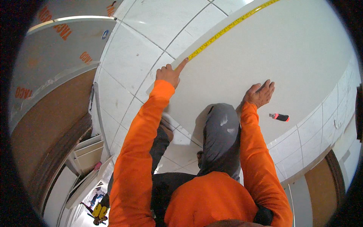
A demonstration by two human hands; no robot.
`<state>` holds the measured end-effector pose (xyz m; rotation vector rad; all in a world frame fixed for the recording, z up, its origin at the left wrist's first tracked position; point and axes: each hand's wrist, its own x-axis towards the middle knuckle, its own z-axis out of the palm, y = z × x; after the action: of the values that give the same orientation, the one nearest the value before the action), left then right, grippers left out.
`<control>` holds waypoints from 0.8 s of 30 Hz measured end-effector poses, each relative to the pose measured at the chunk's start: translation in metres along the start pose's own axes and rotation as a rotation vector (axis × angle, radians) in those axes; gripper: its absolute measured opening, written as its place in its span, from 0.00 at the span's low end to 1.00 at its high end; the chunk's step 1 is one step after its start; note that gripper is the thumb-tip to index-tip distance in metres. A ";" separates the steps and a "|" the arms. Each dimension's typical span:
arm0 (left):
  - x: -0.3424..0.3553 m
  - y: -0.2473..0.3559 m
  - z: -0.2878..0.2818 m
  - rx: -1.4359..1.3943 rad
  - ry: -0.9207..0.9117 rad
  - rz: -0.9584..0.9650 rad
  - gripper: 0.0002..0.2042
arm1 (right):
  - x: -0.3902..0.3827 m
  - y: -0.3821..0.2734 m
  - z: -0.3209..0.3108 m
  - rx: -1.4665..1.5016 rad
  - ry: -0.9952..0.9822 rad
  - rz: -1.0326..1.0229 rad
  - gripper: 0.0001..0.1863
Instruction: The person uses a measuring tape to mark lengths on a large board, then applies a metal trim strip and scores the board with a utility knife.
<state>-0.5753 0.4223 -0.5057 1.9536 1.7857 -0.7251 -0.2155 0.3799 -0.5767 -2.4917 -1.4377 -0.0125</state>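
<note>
A large off-white board (302,49) lies in front of me, with my bent knee over its near edge. Along its far left edge runs the yellow blade of a tape measure (223,33), which leaves the view at the top. My left hand (169,75) holds the near end of the blade at the board's corner, index finger stretched along it and the other fingers curled. Resting on the board, my right hand (260,94) has its fingers extended; a dark patch between thumb and fingers is unclear. Just beyond it lies a black and red utility knife (280,117).
White floor tiles (140,34) surround the board. Grey panels with orange print (72,41) and a brown panel (56,102) stand at the left. Board offcuts (89,151) lean at the lower left. A brown door-like panel (323,185) is at the lower right.
</note>
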 end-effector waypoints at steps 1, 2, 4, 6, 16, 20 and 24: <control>-0.001 0.000 0.003 0.000 0.017 -0.017 0.46 | 0.000 -0.002 -0.001 0.004 -0.001 0.000 0.31; 0.000 0.002 0.002 -0.004 0.011 -0.027 0.46 | 0.000 -0.002 -0.001 0.004 -0.001 0.002 0.30; 0.000 0.007 -0.001 -0.011 -0.002 -0.048 0.44 | 0.000 -0.002 -0.002 0.016 0.021 -0.017 0.30; -0.001 0.013 0.003 0.010 0.026 -0.084 0.42 | 0.000 0.000 -0.002 0.027 0.018 -0.011 0.30; 0.003 0.018 0.022 0.113 0.210 -0.010 0.36 | 0.001 -0.002 -0.001 0.043 -0.024 0.027 0.31; 0.009 0.019 0.016 0.075 0.175 0.049 0.36 | 0.000 0.001 0.000 0.040 -0.012 0.022 0.31; 0.013 0.018 0.015 0.067 0.150 0.066 0.39 | -0.001 0.001 0.001 0.007 0.004 0.012 0.30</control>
<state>-0.5585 0.4216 -0.5258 2.1513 1.7932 -0.6392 -0.2157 0.3791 -0.5782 -2.4933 -1.4182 -0.0106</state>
